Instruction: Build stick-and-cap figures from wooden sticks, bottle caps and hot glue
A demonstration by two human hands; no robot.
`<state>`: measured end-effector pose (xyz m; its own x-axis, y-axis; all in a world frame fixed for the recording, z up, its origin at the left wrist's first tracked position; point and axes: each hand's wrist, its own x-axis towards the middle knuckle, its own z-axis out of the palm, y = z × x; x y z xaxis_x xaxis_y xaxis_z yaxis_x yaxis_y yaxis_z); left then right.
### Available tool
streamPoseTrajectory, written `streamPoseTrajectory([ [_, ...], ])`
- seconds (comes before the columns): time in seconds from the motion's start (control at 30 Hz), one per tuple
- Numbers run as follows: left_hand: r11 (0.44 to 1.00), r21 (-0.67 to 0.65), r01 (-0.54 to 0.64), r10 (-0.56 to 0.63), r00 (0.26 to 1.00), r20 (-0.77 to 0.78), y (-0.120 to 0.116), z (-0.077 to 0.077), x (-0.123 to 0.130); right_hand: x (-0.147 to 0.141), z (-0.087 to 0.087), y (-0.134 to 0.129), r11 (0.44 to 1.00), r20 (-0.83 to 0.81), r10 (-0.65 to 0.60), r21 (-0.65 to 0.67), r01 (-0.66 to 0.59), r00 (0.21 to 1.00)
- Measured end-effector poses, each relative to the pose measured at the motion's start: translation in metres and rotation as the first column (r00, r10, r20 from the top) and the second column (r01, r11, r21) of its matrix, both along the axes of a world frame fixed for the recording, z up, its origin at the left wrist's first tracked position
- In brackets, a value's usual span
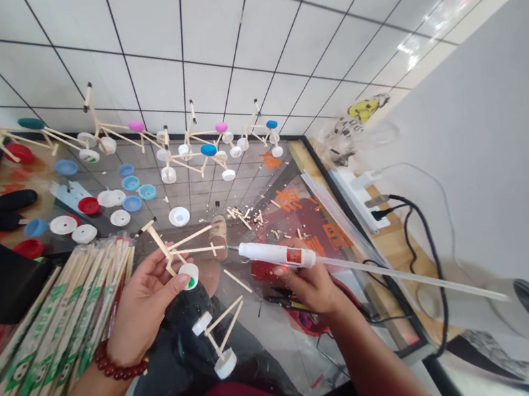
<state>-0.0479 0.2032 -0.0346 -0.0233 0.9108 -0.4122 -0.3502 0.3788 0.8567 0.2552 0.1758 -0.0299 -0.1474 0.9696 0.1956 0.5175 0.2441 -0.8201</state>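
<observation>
My left hand point(144, 299) is closed around a small tricycle-like frame made of wooden sticks point(187, 251), its thumb pressing on the white bottle cap point(189, 275) with a green mark. A black-tipped crossbar tops the frame. In my right hand point(312, 284) lies a white glue gun point(266, 253), with a long clear glue stick point(410, 278) out of its back end. The nozzle points left, close to the short crosspiece at the frame's right end; whether they touch I cannot tell. Below lie a loose stick point(238, 281) and a V-shaped stick piece point(227, 322) with two white caps.
Several finished stick tricycles point(208, 150) stand along the tiled wall. Blue, red and white caps point(117, 197) lie at the left, above wrapped chopsticks point(64, 333). Stick offcuts point(247, 216) are scattered mid-table. A power strip point(358, 196) with cables sits at the right.
</observation>
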Motion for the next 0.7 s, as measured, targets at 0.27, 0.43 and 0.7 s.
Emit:
streamPoseTrajectory([
  [0.27, 1.0, -0.004, -0.02, 0.02, 1.0, -0.011, -0.001, 0.001, 0.001, 0.0, -0.003, 0.001, 1.0, 0.017, 0.006, 0.017, -0.006, 1.0],
  [0.43, 1.0, 0.011, 0.005, -0.005, 1.0, -0.001, -0.001, -0.002, 0.0, -0.001, -0.009, 0.002, 1.0, -0.052, -0.026, 0.002, 0.026, 0.998],
  [0.7, 0.998, 0.051, 0.026, -0.026, 1.0, 0.007, -0.001, -0.008, -0.003, -0.008, -0.001, 0.002, 0.986, -0.39, -0.118, -0.157, 0.06, 0.913],
])
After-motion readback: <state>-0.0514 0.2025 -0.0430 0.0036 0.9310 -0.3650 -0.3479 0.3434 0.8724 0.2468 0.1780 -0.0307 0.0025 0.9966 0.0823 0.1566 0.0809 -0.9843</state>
